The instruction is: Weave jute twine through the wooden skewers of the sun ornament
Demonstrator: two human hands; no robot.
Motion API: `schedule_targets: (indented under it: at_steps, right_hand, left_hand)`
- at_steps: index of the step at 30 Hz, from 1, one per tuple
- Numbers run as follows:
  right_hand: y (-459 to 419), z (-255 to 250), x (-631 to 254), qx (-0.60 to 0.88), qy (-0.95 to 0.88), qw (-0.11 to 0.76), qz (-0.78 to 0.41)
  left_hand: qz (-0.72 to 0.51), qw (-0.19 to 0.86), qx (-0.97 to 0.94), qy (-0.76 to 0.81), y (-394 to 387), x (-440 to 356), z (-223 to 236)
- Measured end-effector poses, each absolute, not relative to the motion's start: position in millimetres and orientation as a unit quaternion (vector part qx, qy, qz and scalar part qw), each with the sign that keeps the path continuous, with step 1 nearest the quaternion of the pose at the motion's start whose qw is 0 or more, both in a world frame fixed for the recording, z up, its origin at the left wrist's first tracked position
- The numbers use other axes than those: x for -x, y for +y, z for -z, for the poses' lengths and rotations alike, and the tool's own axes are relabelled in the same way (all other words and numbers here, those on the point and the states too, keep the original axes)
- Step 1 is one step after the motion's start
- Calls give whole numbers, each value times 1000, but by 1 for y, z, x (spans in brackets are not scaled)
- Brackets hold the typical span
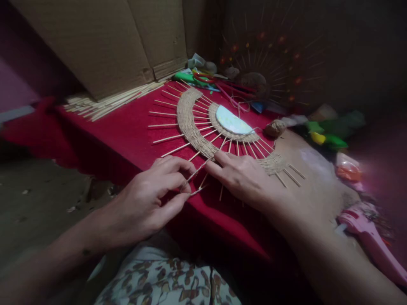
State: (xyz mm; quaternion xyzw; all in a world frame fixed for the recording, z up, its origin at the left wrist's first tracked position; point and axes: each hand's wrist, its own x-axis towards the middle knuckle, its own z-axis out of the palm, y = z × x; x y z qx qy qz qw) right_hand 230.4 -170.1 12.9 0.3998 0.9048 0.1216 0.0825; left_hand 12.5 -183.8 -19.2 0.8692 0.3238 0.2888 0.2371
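A half-round woven piece lies on the red cloth, with thin wooden sticks (167,126) fanning out from a pale blue half disc (233,120). Two bands of tan twine, an inner one and a wider outer band (187,116), run across the sticks. My left hand (155,192) is at the near edge, fingers pinched on a thin twine (199,170) that leads up to the outer band. My right hand (240,176) presses its fingertips on the outer band where the twine meets it; they cover that spot, and whether they also grip the twine is hidden.
Loose sticks (117,101) lie by a cardboard sheet (104,38) at the back left. Scissors with red handles (205,77) and a ball of twine (275,128) sit behind the piece. A pink glue gun (365,228) lies at the right. The table's front edge runs under my hands.
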Motion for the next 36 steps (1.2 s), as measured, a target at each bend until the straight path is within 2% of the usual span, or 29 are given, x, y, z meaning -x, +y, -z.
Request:
schedule_targets:
  at_steps: [4,8,13,17,20,28,33,36]
  right_hand:
    - [-172,-14,-232,-412,898,84,-126]
    - [-172,-9,-235,-412,902,47,-117]
    - [-167,3,-241,-448,889,-62,-66]
    - [-165,8,-244,-473,860,-191,25]
    - [-164,10,-245,-467,845,-251,71]
    - [-162,11,-247,-459,838,-266,128]
    - [-164,10,-247,-482,821,-277,130]
    - [-167,6,-246,-475,835,-252,115]
  left_hand:
    - [-268,205,-885,320,-187,-12,20]
    - [-310,131,-869,362,-180,-11,21]
    - [-319,60,-863,387,-142,-20,18]
    - [-281,69,-862,416,-108,-29,16]
    - [-267,90,-861,423,-97,-32,16]
    - [-348,184,-806,441,-102,-25,21]
    - [-407,228,-755,461,-101,-22,24]
    - [-426,229,-730,482,-102,-22,22]
